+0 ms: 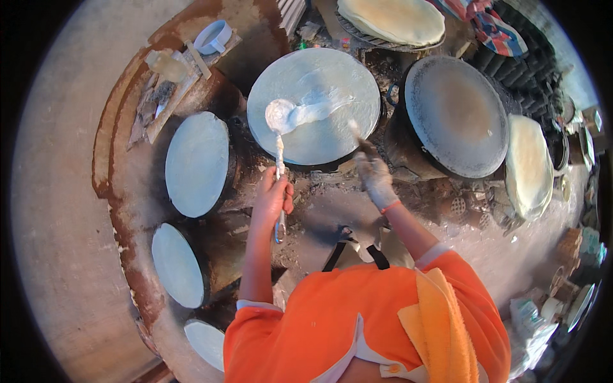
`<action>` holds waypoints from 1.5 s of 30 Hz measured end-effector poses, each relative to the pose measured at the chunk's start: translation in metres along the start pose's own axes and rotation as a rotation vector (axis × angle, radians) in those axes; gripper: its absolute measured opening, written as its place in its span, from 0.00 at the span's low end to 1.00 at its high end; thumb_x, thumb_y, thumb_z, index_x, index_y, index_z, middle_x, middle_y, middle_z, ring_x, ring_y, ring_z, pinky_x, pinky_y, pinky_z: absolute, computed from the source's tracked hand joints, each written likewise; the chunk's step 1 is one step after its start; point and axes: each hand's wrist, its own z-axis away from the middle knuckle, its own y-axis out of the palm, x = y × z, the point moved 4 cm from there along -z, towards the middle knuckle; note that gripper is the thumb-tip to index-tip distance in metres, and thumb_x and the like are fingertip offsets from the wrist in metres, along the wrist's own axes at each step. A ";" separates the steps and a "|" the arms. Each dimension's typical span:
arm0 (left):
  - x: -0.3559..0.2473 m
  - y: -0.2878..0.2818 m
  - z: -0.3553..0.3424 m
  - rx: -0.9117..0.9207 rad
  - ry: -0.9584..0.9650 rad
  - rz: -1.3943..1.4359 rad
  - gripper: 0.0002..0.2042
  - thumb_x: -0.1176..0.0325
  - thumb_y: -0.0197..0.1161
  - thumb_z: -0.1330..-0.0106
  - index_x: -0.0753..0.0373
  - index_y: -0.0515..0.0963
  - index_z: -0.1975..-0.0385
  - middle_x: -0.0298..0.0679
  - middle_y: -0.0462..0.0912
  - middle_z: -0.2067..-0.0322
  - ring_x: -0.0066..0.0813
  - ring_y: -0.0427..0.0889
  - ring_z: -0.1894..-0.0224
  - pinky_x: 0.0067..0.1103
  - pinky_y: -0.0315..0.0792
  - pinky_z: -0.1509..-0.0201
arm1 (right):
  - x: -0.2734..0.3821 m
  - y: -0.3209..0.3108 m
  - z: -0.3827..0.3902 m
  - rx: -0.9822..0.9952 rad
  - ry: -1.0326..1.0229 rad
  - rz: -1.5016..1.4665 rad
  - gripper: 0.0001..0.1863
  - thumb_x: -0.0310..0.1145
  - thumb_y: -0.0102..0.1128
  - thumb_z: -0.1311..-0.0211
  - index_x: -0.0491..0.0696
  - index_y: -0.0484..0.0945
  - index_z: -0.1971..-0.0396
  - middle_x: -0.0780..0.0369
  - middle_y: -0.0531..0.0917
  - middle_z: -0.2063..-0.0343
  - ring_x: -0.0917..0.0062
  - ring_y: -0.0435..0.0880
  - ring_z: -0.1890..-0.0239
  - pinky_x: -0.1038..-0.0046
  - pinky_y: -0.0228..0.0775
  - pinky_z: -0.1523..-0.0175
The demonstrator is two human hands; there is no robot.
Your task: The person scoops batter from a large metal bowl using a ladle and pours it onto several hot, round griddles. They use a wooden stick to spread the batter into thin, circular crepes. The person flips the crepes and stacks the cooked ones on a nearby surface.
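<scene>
The ladle [280, 117] is over the left part of the middle griddle [322, 168], its round bowl coated with white; how much is inside the bowl, I cannot tell. This griddle carries a pale round layer [348, 76], and a thicker white streak [319, 111] goes from the bowl toward the right. The bowl points away from me and the handle comes back toward my body, so the long axis runs almost straight forward. My left hand [273, 198] is closed around the handle, whose end comes out below my fingers. My right hand [375, 179], in a greyish glove, is near the griddle's front right edge; it is blurred beside a dark thing with a whitish tip, and I cannot tell whether it grips this.

To the right, a dark griddle [456, 115] has a brown middle, and beyond it a browned flatbread [529, 169] leans. At the far side, another flatbread [393, 20] lies on a wire rack. On my left are three pale-topped griddles [198, 165]. Farther, a pale mug [214, 38] and a cloudy bottle [167, 66] are near each other; their contents I cannot tell.
</scene>
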 end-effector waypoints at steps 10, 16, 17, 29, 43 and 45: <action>0.041 0.003 0.000 0.318 -0.103 1.382 0.11 0.66 0.42 0.32 0.64 0.64 0.55 0.35 0.66 0.81 0.17 0.60 0.90 0.16 0.59 0.87 | 0.160 0.022 0.034 0.314 0.492 -0.321 0.21 0.37 0.45 0.38 0.51 0.63 0.44 0.69 0.65 0.85 0.86 0.61 0.88 0.82 0.58 0.85; 0.016 0.013 0.043 0.566 0.072 1.435 0.11 0.66 0.42 0.32 0.67 0.66 0.60 0.30 0.63 0.81 0.10 0.57 0.90 0.12 0.57 0.88 | 0.113 0.000 0.057 0.195 0.241 0.716 0.17 0.40 0.51 0.41 0.49 0.74 0.55 0.50 0.79 0.63 0.60 0.79 0.59 0.67 0.69 0.58; 0.008 0.015 0.049 0.551 0.048 1.458 0.11 0.66 0.43 0.32 0.68 0.66 0.60 0.30 0.64 0.80 0.10 0.57 0.91 0.12 0.56 0.89 | 0.097 0.005 0.063 0.233 0.093 0.480 0.16 0.39 0.53 0.43 0.48 0.75 0.57 0.52 0.80 0.67 0.61 0.80 0.63 0.66 0.70 0.60; 0.077 -0.026 0.120 0.427 0.304 1.300 0.11 0.62 0.49 0.34 0.60 0.65 0.57 0.26 0.63 0.81 0.09 0.54 0.91 0.11 0.50 0.90 | 0.056 -0.042 0.089 0.321 -0.022 0.238 0.22 0.35 0.49 0.38 0.42 0.65 0.45 0.59 0.71 0.49 0.74 0.69 0.48 0.74 0.60 0.44; 0.354 0.112 0.567 -1.155 0.691 1.717 0.12 0.68 0.44 0.32 0.63 0.65 0.52 0.30 0.61 0.80 0.11 0.55 0.91 0.11 0.53 0.89 | 0.162 0.241 0.263 1.357 -0.040 -0.113 0.18 0.27 0.42 0.35 0.44 0.64 0.46 0.69 0.64 0.75 0.86 0.64 0.73 0.88 0.59 0.71; 0.402 0.155 0.612 -1.403 0.664 1.806 0.10 0.68 0.45 0.32 0.64 0.67 0.57 0.31 0.63 0.80 0.11 0.55 0.90 0.12 0.52 0.89 | 0.148 0.250 0.286 1.414 0.271 -0.317 0.18 0.27 0.44 0.36 0.43 0.64 0.46 0.68 0.66 0.73 0.87 0.64 0.72 0.88 0.61 0.69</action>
